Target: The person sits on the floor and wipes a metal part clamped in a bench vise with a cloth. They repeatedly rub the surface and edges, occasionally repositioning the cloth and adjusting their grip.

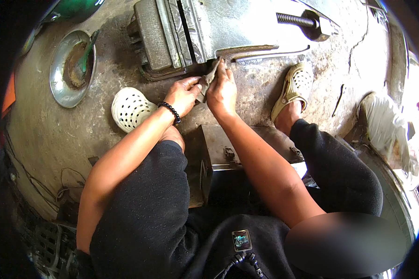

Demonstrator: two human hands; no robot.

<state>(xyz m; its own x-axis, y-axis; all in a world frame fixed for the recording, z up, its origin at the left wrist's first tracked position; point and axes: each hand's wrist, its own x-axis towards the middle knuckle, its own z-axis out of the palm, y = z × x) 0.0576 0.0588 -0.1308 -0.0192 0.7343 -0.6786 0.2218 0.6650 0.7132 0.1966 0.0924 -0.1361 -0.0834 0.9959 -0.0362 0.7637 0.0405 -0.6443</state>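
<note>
Item 1: grey cloth (208, 83), crumpled and soiled. Location: between the two hands, in front of the near edge of a large metal vise (246, 28) standing on the floor (37, 125). Long axis: slanting from a loose lower end at near left to a narrow upper end at far right, pointing at the vise.

Item 2: left hand (182, 96), wearing a black beaded bracelet (170, 113). State: pinching the cloth from its left side, thumb and fingers closed on the middle to lower part.

Item 3: right hand (222, 92). State: grasping the cloth from its right side, fingers extended along it toward the vise. Of the two, this hand is the nearer to the vise; its fingertips lie at the vise's edge.

Surroundings: threaded screw (295, 19) at the vise's right; metal dish (55, 76) at far left, holding a green-handled brush (85, 59); metal box (215, 139) below the hands, partly covered by the right forearm.

Condition notes: right fingertips dark and hard to separate from the shadowed vise edge; contact there cannot be told. Anything wrapped inside the cloth is hidden. Vise cut off at the top; its upper face is washed out by glare. Lower right obscured by a blurred patch.
</note>
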